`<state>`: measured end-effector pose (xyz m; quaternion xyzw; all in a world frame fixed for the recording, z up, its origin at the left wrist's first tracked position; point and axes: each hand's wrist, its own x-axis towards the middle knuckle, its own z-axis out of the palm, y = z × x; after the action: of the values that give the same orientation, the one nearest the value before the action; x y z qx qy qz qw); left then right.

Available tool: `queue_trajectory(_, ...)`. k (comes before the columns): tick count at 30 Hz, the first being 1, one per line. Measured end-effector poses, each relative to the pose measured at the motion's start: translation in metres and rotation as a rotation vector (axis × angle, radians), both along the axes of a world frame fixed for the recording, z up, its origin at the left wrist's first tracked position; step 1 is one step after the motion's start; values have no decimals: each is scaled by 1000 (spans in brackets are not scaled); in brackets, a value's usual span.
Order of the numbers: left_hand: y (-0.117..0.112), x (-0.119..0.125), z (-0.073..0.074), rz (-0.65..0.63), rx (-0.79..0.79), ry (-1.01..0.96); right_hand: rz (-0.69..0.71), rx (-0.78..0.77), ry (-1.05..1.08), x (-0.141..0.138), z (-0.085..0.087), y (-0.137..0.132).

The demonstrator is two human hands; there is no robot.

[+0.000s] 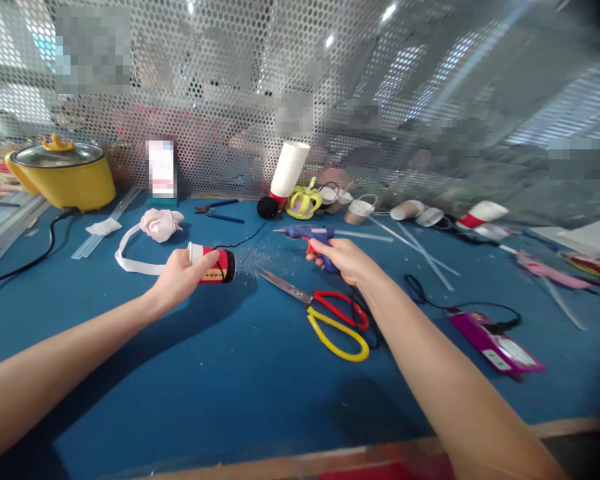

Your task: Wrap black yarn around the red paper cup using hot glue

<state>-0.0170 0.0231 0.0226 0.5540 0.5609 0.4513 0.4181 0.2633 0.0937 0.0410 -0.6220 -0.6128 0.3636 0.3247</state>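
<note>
On its side in my left hand (183, 277) is a red and white paper cup (210, 264), its right end wrapped in black. A thin black yarn (245, 239) runs from the cup to a black yarn ball (267, 207) further back. My right hand (337, 257) grips a blue hot glue gun (307, 232), its tip pointing left and apart from the cup. Fingers rest at its red trigger. Below the gun lie large scissors (300, 293) with one red and one yellow handle, blades toward the cup.
A yellow electric pot (65, 173) stands at the back left. Stacked white cups (290, 167) lean near a yellow woven basket (304, 201). Blue-handled pliers (223, 212), a pale fabric rose (160, 225), glue sticks (425, 253) and a purple power strip (497, 343) lie on the blue table (230, 380).
</note>
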Motion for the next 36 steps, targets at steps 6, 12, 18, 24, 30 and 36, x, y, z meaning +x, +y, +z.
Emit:
queue_trajectory(6, -1, 0, 5, 4, 1, -18, -24, 54, -192, 12, -23, 26)
queue_trajectory(12, -7, 3, 11, -21, -8, 53, 67, 176, -295, -18, -9, 20)
queue_trajectory(18, -17, 7, 5, -144, 37, 87, 501, -61, 19, -97, 7, -28)
queue_trajectory(24, -21, 10, 1, -316, -29, 55, 499, -34, 458, -116, 6, -45)
queue_trajectory(30, -16, 11, 6, -273, -235, -174, 420, 186, 338, -100, 16, -45)
queue_trajectory(36, -13, 13, 9, -167, -407, -402, 407, 273, 190, -97, 25, -48)
